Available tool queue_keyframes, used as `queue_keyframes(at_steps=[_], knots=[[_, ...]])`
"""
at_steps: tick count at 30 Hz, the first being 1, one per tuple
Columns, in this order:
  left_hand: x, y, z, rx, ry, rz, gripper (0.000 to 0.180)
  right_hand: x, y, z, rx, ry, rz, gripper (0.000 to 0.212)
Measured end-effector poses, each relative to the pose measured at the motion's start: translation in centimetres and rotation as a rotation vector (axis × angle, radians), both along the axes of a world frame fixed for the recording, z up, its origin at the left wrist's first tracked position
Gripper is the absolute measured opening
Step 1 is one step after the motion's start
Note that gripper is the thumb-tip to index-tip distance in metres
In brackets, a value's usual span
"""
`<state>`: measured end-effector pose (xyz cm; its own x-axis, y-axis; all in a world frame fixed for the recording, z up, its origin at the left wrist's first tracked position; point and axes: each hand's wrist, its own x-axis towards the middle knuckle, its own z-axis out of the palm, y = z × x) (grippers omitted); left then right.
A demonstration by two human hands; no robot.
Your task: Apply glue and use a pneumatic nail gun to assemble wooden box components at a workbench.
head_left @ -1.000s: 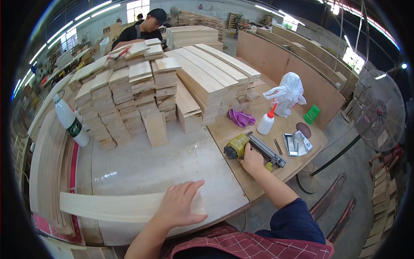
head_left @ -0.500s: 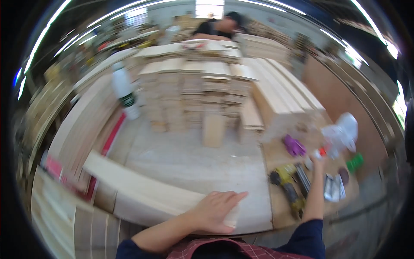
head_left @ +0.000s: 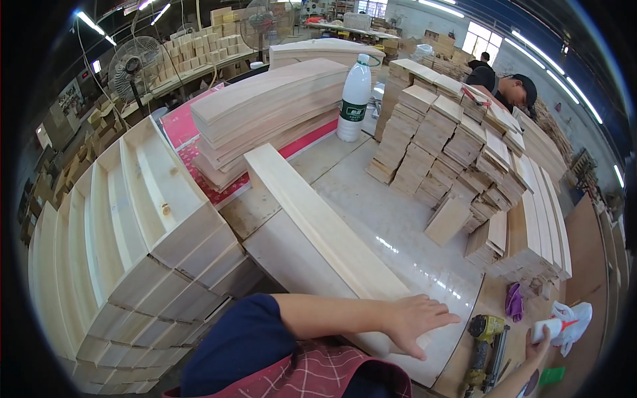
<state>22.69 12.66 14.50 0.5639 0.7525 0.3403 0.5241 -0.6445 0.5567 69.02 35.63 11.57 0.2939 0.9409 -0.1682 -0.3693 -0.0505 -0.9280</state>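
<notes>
A long pale wooden board [head_left: 325, 229] lies slanting over the near side of the table. My left hand [head_left: 419, 322] rests across its near end, fingers spread and thumb apart. At the lower right, my right hand [head_left: 536, 346] is closed around a small white squeeze bottle [head_left: 545, 328] with a red tip. Just beyond that bottle sits a crumpled clear plastic bag [head_left: 576, 325]. Nearest to the right hand on its left is a yellow and black nail gun [head_left: 488, 328], lying on the brown side panel.
Stacked short wooden blocks [head_left: 441, 136] stand at the table's far side, beside long boards [head_left: 541, 212]. A tall white bottle [head_left: 355, 99] stands near curved boards [head_left: 265, 106]. Wooden frames [head_left: 139, 219] are piled left. A purple cloth [head_left: 514, 302] lies right. A person [head_left: 504, 89] works beyond.
My view has swung left, so the table contents appear farther right and the piled frames show fully. The left hand stays on the board's end; the white squeeze bottle now shows clearly in my right hand.
</notes>
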Motion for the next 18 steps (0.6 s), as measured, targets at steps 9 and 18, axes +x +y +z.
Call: queue_keyframes(at_steps=[9,18], knots=[[-14.0,1.7,5.1,-0.586,0.54,0.214,0.089,-1.6,-15.0,7.7,0.313,-0.191,0.136,0.055],[-12.6,0.0,3.0,-0.285,0.511,0.14,0.028,-9.9,-23.0,10.3,0.382,-0.446,0.323,0.071]])
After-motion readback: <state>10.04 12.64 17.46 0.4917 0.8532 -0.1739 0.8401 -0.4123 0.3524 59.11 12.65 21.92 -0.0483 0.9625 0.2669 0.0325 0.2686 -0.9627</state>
